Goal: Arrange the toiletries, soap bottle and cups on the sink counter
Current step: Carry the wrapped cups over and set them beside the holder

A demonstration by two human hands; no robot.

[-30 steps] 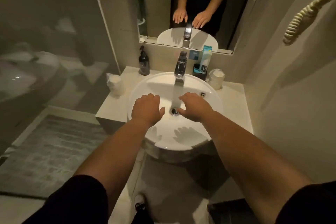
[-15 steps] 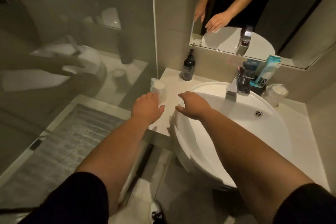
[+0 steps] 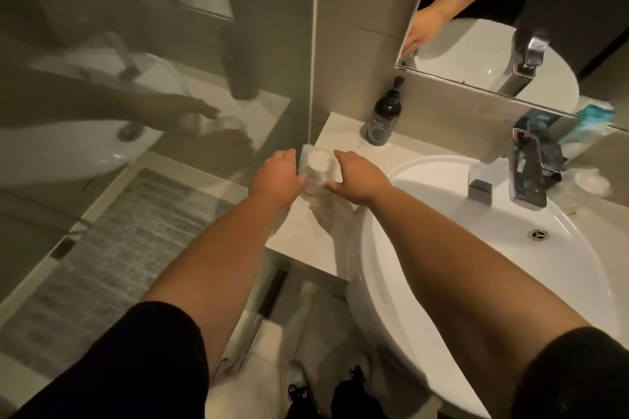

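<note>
Cup (image 3: 318, 171), wrapped in clear plastic, stands upright on the left wing of the worktop (image 3: 306, 241), near its left edge, w/ the glass partition (image 3: 153, 78) just beside it. It sits squarely between your two hands, so that's the relation your next move turns on: cup is dead centre, neither hand nearer than the other.

Going left to right. Your left hand (image 3: 277, 177) is against the cup's left side, fingers (image 3: 289, 155) curled round that flank; contact looks made, tho the wrap's edges are blurry. Cup's long axis is vertical, mouth facing up. Your right hand (image 3: 357, 177) closes on the right side, thumb low near the base and fingers (image 3: 340, 155) hooked over by the rim. So both hands are gripping it, not open.

Behind & to the right, the soap bottle (image 3: 384, 117), dark w/ a pump top, stands upright at the back wall, apart from the cup and from your fingers. Further right is the basin (image 3: 425, 282), then the tap (image 3: 524, 170). Behind the tap there's a dark holder w/ toiletries (image 3: 592, 119), too blurred to make out. Second wrapped cup (image 3: 592, 180) is at far right, well apart from both hands.

My read: you're at the start, taking up the first cup. Lift straight up along its axis, since the wrap may slip if you tilt or squeeze unevenly.
</note>
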